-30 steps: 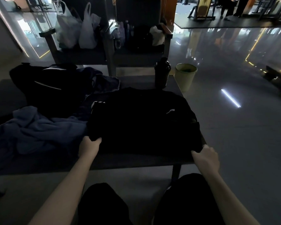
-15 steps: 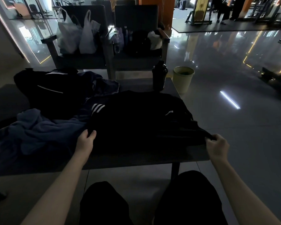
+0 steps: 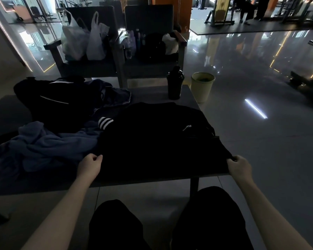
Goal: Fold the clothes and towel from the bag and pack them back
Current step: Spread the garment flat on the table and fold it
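A black shirt (image 3: 157,139) lies spread on the right part of the bench (image 3: 152,91), with a small white logo on its right side; the left hand (image 3: 90,166) is closed on the near left corner of the shirt, and the right hand (image 3: 239,166) pinches the near right corner, at the edge of the bench; left of the shirt a blue towel (image 3: 42,148) lies crumpled, and behind it a dark bag (image 3: 49,100) sits at the far left; a garment with white stripes (image 3: 105,122) shows between the towel and the shirt; a black bottle (image 3: 174,83) stands at the far right of the bench; a pale bucket (image 3: 202,86) stands on the floor just beside it.
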### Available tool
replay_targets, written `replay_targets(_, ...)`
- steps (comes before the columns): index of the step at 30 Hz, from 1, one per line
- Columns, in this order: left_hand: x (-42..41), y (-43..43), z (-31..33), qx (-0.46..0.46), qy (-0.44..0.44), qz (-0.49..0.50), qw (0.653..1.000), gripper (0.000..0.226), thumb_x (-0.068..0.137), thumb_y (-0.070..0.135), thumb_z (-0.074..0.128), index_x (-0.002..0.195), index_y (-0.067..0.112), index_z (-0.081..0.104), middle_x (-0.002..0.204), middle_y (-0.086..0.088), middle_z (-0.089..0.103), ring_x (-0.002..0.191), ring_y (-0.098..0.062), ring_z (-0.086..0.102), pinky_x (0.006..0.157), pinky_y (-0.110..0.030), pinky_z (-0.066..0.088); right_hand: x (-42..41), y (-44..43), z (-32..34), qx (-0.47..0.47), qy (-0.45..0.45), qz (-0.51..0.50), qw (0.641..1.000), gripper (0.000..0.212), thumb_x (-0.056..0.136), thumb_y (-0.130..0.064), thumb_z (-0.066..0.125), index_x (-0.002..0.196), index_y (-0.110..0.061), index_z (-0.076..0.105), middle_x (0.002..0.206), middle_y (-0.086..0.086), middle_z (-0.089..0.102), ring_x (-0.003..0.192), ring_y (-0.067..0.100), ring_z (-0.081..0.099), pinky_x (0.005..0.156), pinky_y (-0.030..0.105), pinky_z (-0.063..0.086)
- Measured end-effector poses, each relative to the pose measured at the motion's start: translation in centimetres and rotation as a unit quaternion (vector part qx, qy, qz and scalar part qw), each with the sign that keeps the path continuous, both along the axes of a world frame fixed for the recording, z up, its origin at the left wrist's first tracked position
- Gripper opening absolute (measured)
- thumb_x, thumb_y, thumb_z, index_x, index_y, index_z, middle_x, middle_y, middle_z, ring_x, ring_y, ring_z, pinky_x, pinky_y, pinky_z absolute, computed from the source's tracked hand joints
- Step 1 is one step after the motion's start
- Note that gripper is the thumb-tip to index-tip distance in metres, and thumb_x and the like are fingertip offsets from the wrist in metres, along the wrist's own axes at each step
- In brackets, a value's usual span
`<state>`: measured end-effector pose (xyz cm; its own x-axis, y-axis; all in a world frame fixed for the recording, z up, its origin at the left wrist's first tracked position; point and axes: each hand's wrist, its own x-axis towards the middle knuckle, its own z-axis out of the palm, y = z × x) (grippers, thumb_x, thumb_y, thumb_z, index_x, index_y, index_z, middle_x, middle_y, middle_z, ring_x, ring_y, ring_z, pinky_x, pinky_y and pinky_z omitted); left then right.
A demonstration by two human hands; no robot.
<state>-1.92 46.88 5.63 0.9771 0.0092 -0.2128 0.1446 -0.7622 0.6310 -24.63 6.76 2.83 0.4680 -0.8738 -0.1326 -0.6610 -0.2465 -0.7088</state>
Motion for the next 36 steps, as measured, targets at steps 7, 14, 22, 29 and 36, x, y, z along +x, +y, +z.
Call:
replay_targets(7, 0.6, -3.4, 0.7, 0.088, -0.196, -0.126, 0.968, 0.032, 0.091, 0.019, 0.058, 0.121, 0.008, 0.055, 0.123, -0.011, 0.053, 0.11, -0.029, 0.051, 0.087, -0.043, 0.046, 2.2, 0.2, 1.1, -0.152, -0.016, 0.071, 0.986, 0.041, 0.085, -0.007, 0.058, 0.125, -0.001, 0.054, 0.127, 0.018, 0.052, 0.116, 0.035, 0.047, 0.096, 0.04, 0.039)
replay_targets(14, 4.4, -8.3, -0.4, 0.221, -0.144, -0.331, 0.906, 0.062, 0.091, 0.031, 0.058, 0.146, 0.023, 0.031, 0.153, 0.005, 0.025, 0.14, -0.019, 0.022, 0.11, -0.041, 0.025, 6.8, -2.1, 0.4, -0.185, 0.051, 0.213, 0.958, 0.062, 0.075, 0.014, 0.046, 0.134, -0.007, 0.05, 0.143, 0.009, 0.043, 0.124, 0.035, 0.044, 0.1, 0.039, 0.041)
replay_targets(22, 8.4, -9.3, -0.8, 0.242, -0.15, -0.295, 0.912, 0.028, 0.094, 0.04, 0.052, 0.112, 0.021, 0.062, 0.106, 0.0, 0.062, 0.105, -0.019, 0.053, 0.091, -0.036, 0.033, 9.0, -5.0, -0.1, -0.147, -0.068, 0.133, 0.978, 0.015, 0.079, 0.004, 0.062, 0.09, 0.0, 0.07, 0.083, 0.015, 0.068, 0.078, 0.024, 0.062, 0.066, 0.026, 0.039)
replay_targets(29, 10.0, -8.9, 2.1, 0.253, -0.172, -0.196, 0.932, 0.025, 0.094, 0.036, 0.053, 0.106, 0.017, 0.064, 0.1, -0.002, 0.063, 0.098, -0.023, 0.056, 0.086, -0.038, 0.037, 12.2, -5.8, 1.4, -0.041, -0.169, 0.02, 0.985, 0.022, 0.084, -0.013, 0.067, 0.103, -0.003, 0.064, 0.095, 0.015, 0.066, 0.086, 0.024, 0.061, 0.073, 0.025, 0.039)
replay_targets(36, 5.0, -14.4, 0.4, 0.161, -0.239, -0.365, 0.885, 0.043, 0.095, 0.03, 0.051, 0.136, 0.017, 0.049, 0.142, -0.001, 0.045, 0.133, -0.019, 0.037, 0.106, -0.038, 0.027, 11.6, -3.8, -0.9, -0.084, -0.058, 0.117, 0.988, 0.02, 0.084, -0.008, 0.063, 0.101, -0.001, 0.069, 0.1, 0.017, 0.067, 0.092, 0.029, 0.062, 0.075, 0.026, 0.041)
